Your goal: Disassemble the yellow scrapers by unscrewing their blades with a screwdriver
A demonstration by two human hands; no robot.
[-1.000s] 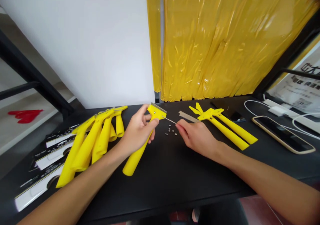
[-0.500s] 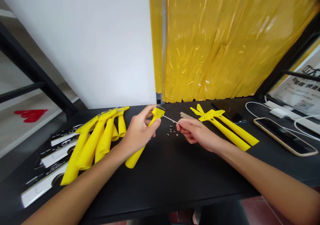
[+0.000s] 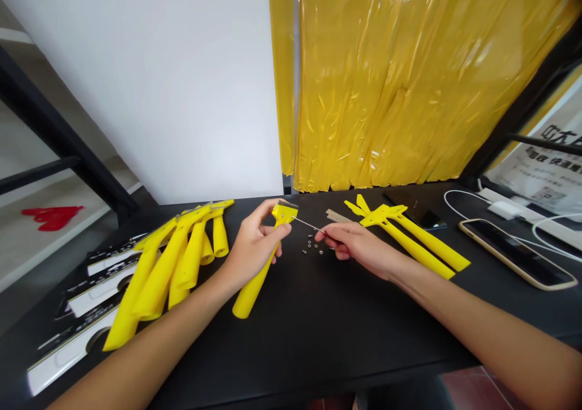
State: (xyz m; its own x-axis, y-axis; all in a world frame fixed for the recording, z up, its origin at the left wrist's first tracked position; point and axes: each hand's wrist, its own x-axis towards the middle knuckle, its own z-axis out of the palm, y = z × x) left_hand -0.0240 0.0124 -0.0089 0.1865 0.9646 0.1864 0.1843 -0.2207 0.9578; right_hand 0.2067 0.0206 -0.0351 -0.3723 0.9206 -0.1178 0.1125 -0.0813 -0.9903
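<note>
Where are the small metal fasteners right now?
In the head view, the small metal fasteners lie on the black table between the left hand and right hand.

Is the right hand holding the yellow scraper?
No, the left hand grips the scraper; the right hand pinches a thin metal shaft.

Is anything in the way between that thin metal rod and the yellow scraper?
Nothing visible is. The thin metal rod in the right hand runs straight to the head of the yellow scraper in the left hand. The small metal fasteners lie below that line.
</note>
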